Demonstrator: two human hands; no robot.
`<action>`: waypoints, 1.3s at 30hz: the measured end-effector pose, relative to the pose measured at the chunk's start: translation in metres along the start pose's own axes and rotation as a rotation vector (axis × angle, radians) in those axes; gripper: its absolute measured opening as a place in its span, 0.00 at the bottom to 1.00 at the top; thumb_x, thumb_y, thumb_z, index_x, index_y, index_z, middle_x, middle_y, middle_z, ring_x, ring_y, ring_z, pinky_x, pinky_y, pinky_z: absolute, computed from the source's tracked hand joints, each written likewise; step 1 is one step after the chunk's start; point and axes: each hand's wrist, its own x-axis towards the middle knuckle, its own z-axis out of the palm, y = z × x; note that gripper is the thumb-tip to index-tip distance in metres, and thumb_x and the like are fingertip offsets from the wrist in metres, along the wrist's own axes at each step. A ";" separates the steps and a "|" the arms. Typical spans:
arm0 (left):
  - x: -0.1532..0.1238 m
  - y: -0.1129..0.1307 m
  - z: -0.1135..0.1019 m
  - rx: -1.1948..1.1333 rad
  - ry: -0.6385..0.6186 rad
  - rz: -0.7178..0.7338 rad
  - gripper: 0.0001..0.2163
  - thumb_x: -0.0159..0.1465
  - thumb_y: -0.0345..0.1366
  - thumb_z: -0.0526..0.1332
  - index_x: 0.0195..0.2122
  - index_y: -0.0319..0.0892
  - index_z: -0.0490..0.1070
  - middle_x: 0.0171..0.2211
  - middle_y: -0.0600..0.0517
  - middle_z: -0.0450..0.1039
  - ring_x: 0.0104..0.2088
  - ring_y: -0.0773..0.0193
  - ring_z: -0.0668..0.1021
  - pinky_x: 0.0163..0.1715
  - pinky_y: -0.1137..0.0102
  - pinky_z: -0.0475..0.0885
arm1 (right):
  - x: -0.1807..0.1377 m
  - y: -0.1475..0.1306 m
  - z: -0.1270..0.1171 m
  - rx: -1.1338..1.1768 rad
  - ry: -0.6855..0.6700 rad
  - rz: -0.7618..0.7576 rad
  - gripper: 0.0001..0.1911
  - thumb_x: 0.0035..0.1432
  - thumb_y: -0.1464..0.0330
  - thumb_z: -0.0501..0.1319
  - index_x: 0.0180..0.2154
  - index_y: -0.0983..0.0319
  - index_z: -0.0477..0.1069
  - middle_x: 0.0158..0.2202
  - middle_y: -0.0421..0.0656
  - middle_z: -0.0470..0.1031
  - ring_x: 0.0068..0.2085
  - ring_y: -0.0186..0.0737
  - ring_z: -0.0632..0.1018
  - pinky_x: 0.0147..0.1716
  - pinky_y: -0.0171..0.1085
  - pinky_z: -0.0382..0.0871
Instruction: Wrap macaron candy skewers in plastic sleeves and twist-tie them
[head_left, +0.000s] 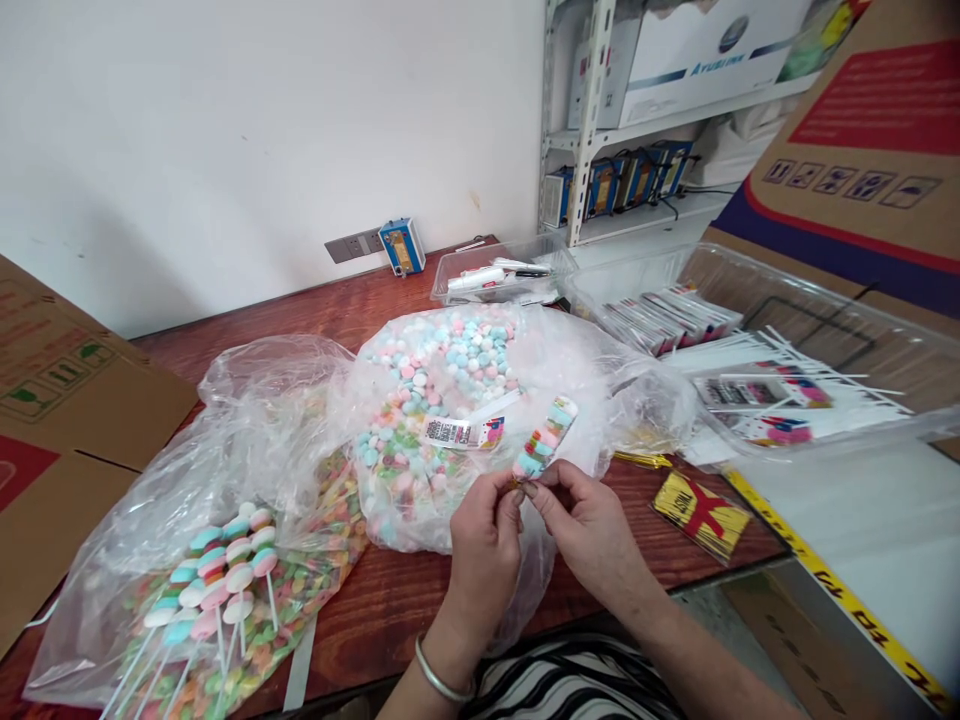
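Note:
Both my hands meet over the table's front edge, pinching the bottom end of a narrow clear packet of pastel candies (546,440) that stands up and tilts to the right. My left hand (484,545), with a metal bangle on the wrist, grips it from the left. My right hand (589,530) pinches it from the right with thumb and forefinger. Just behind lies a big clear bag of loose pastel candies (442,400) with a printed label card (461,432) on top.
A second plastic bag (247,500) at left holds small sweets, with candy skewers on white sticks (217,585) lying on it. Clear trays (787,380) at right hold white sticks and printed packets. Gold twist ties (701,510) lie near the table edge. Cardboard boxes stand left and right.

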 end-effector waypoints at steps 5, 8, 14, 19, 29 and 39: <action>-0.003 0.000 -0.006 0.341 0.075 0.246 0.09 0.66 0.33 0.55 0.43 0.42 0.74 0.32 0.49 0.75 0.32 0.63 0.75 0.35 0.69 0.70 | -0.002 -0.002 0.002 0.056 -0.059 -0.041 0.10 0.60 0.64 0.60 0.28 0.61 0.70 0.26 0.39 0.72 0.30 0.36 0.71 0.30 0.33 0.64; -0.002 0.008 -0.003 0.111 0.064 -0.012 0.10 0.68 0.38 0.54 0.40 0.42 0.73 0.21 0.56 0.67 0.21 0.68 0.69 0.24 0.73 0.66 | -0.002 0.004 0.009 0.353 -0.156 0.073 0.13 0.61 0.60 0.59 0.28 0.60 0.66 0.20 0.34 0.65 0.22 0.33 0.67 0.23 0.32 0.61; 0.002 0.016 -0.001 -0.030 0.093 -0.136 0.10 0.66 0.41 0.57 0.38 0.41 0.73 0.17 0.59 0.61 0.17 0.71 0.64 0.20 0.75 0.60 | 0.000 0.009 0.017 0.249 -0.046 0.003 0.09 0.61 0.62 0.61 0.35 0.61 0.73 0.33 0.42 0.77 0.34 0.40 0.76 0.36 0.37 0.71; 0.000 0.013 -0.001 0.011 0.114 -0.078 0.09 0.66 0.39 0.58 0.39 0.42 0.75 0.20 0.57 0.66 0.20 0.69 0.66 0.23 0.74 0.63 | 0.000 0.000 0.015 0.080 0.026 -0.081 0.08 0.61 0.64 0.59 0.33 0.61 0.73 0.34 0.44 0.77 0.37 0.42 0.77 0.39 0.39 0.71; 0.012 0.053 -0.050 0.017 0.013 0.356 0.11 0.64 0.30 0.59 0.35 0.50 0.81 0.48 0.48 0.74 0.53 0.56 0.71 0.56 0.59 0.62 | 0.009 -0.029 -0.007 0.410 -0.252 0.098 0.12 0.56 0.61 0.63 0.28 0.61 0.66 0.24 0.36 0.65 0.24 0.31 0.65 0.23 0.30 0.61; -0.004 0.069 -0.054 -0.222 -0.268 0.076 0.44 0.61 0.61 0.26 0.41 0.47 0.81 0.60 0.44 0.67 0.60 0.46 0.67 0.59 0.49 0.61 | 0.000 -0.049 -0.011 -0.091 -0.321 -0.390 0.09 0.60 0.71 0.56 0.27 0.59 0.65 0.25 0.38 0.68 0.27 0.35 0.69 0.27 0.33 0.63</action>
